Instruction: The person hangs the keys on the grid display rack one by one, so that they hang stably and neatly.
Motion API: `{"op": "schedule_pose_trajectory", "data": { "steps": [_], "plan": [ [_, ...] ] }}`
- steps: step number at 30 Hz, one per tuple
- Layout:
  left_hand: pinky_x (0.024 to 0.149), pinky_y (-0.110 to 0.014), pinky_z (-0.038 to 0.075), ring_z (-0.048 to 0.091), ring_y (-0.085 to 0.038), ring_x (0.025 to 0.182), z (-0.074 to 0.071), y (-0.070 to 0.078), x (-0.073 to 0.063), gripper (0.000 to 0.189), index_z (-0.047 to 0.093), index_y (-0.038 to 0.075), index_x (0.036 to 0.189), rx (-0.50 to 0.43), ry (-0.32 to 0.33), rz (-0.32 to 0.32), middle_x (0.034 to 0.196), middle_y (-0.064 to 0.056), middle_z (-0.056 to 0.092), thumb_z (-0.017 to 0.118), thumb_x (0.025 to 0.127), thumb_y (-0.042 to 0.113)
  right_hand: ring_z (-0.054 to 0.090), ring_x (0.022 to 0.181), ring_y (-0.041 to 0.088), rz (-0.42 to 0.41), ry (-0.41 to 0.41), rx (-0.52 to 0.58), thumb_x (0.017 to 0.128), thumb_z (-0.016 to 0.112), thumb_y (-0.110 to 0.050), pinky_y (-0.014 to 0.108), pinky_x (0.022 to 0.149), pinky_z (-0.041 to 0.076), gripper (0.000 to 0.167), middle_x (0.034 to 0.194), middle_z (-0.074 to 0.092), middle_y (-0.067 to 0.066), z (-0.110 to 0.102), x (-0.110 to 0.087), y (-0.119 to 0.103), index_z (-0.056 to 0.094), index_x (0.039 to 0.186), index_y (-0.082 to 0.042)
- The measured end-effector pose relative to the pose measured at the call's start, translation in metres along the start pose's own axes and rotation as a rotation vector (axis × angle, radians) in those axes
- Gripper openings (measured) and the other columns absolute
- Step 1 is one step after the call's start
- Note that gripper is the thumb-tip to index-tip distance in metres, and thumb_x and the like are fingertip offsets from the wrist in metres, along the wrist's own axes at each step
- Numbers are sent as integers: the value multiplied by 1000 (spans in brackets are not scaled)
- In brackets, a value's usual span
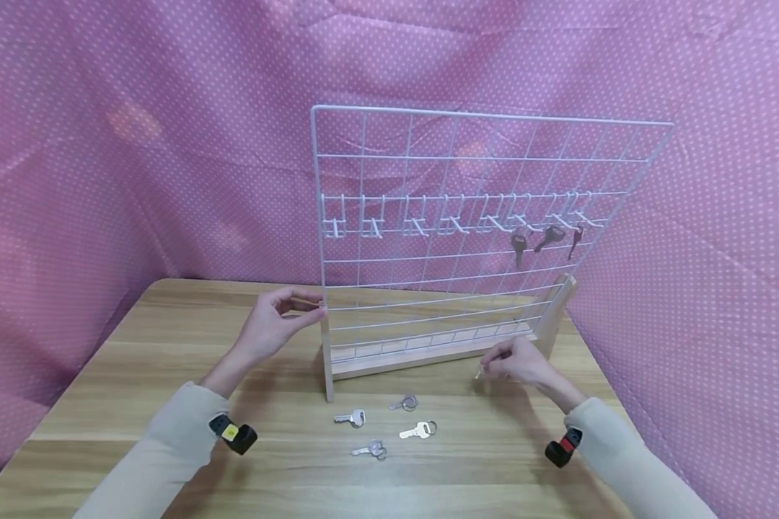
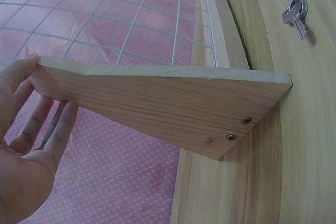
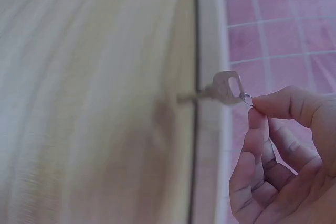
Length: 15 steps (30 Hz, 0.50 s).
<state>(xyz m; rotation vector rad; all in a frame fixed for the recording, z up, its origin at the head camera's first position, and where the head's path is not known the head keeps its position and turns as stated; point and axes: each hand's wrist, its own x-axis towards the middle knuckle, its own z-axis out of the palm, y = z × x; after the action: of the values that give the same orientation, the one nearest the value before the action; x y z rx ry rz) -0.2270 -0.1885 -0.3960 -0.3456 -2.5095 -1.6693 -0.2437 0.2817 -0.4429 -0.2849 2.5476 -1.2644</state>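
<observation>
My left hand (image 1: 266,323) grips the upper end of the wooden side panel (image 2: 157,98) of a white wire grid rack (image 1: 428,112), thumb on one edge and fingers below. Low in front of the rack's right half, my right hand (image 1: 518,360) pinches a small metal ring between thumb and forefinger. From that ring hangs a silver key (image 3: 227,88), its blade pointing away from the fingers in the right wrist view. Several loose keys with rings lie on the table between the hands, among them a brighter key (image 1: 418,430) and a silver key (image 1: 350,417).
White hooks (image 1: 454,225) line the grid's middle in a row. Keys hang at its right end, one of them a dark key (image 1: 518,245). The rack's wooden base (image 1: 422,360) stands on a wood-grain table (image 1: 136,346). Pink dotted cloth (image 1: 201,144) surrounds the table.
</observation>
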Motion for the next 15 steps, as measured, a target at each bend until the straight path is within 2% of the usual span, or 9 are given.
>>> {"op": "schedule_pose_trajectory", "data": {
  "steps": [7,10,15],
  "plan": [
    [91,-23,58,69,-19,111,0,1,0,37,71,10,126,1,-1,-11,127,-13,74,79,97,32,62,71,4,-90,33,31,93,72,-4,21,65,55,18,88,76,4,-24,-17,-35,75,106,9],
    [91,-23,58,69,-19,111,0,1,0,37,71,10,126,5,-2,-14,127,-13,74,79,97,32,65,74,4,-115,82,5,95,73,-6,22,68,57,19,89,77,1,-33,-25,-54,76,107,7],
    [91,-24,58,68,-19,111,-1,1,0,38,71,10,126,10,-5,-17,128,-13,74,78,97,33,62,71,6,-158,171,-17,95,76,-11,22,64,53,19,82,73,-8,-47,-41,-89,76,106,5]
  ]
}}
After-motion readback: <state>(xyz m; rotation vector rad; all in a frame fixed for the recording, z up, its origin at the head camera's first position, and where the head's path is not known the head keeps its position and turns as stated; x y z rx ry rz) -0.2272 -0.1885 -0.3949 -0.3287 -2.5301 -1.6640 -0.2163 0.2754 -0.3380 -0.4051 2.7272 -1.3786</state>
